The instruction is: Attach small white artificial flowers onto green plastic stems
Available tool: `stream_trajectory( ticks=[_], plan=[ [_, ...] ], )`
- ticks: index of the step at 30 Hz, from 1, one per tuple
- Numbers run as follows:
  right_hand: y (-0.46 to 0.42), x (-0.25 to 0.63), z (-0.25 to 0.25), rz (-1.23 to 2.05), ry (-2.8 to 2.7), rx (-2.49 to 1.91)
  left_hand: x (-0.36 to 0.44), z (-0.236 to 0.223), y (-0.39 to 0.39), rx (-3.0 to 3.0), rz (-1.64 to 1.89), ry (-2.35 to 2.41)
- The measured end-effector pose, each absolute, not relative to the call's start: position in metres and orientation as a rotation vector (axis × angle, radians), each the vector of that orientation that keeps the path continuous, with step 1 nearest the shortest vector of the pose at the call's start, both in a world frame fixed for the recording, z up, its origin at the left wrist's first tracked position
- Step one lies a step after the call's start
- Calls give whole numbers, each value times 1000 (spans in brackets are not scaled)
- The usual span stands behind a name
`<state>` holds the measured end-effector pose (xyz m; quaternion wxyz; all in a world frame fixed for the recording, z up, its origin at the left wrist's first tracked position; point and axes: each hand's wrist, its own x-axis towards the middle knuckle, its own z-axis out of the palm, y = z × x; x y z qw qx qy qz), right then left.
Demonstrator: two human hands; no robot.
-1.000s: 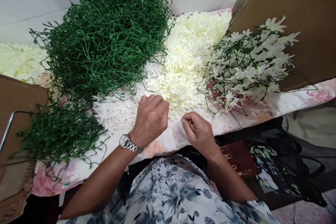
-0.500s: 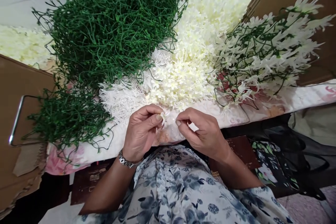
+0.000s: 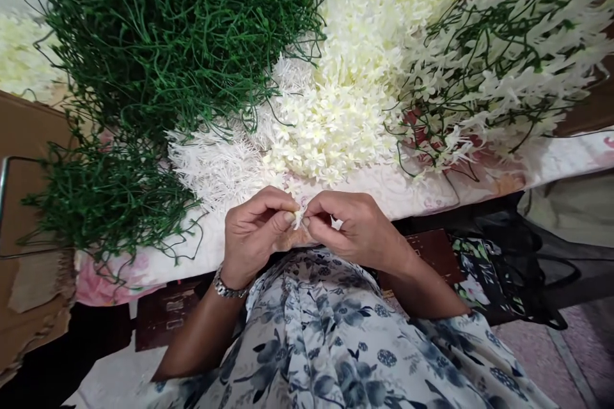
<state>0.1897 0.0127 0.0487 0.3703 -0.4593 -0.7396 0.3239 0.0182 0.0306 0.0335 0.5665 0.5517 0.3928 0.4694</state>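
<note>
Between my hands, over the front edge of the cloth, is a small white artificial flower (image 3: 298,218). My left hand (image 3: 261,230) pinches it between thumb and forefinger. From the other side, thumb and forefinger of my right hand (image 3: 352,227) are closed at its petals; whether they grip the flower or another small white piece is too small to tell. Just beyond my hands lie a heap of cream-white flower heads (image 3: 330,134) and a pile of thin white plastic pieces (image 3: 218,169).
A tall mass of green plastic stems (image 3: 192,45) stands at the back left, with a smaller bunch of stems (image 3: 115,204) before it. Finished-looking white flower sprays (image 3: 508,70) lie at the right. Cardboard (image 3: 33,307) flanks the left side. A floral cloth (image 3: 407,195) covers the surface.
My right hand has moved left, bringing its fingertips up against the white flower in my left hand. The whole view has tilted slightly downward and closer.
</note>
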Motion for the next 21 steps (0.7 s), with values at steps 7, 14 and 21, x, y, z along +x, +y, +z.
stream_trajectory(
  ticks=[7,14,21],
  plan=[
    [14,192,45,922,-1863,-1191,15,32,29,1334,1027,915],
    [9,186,41,957,-1778,-1196,17,26,21,1303,1040,981],
    [3,181,32,1096,-1605,-1125,19,27,17,1054,1085,1014]
  ],
)
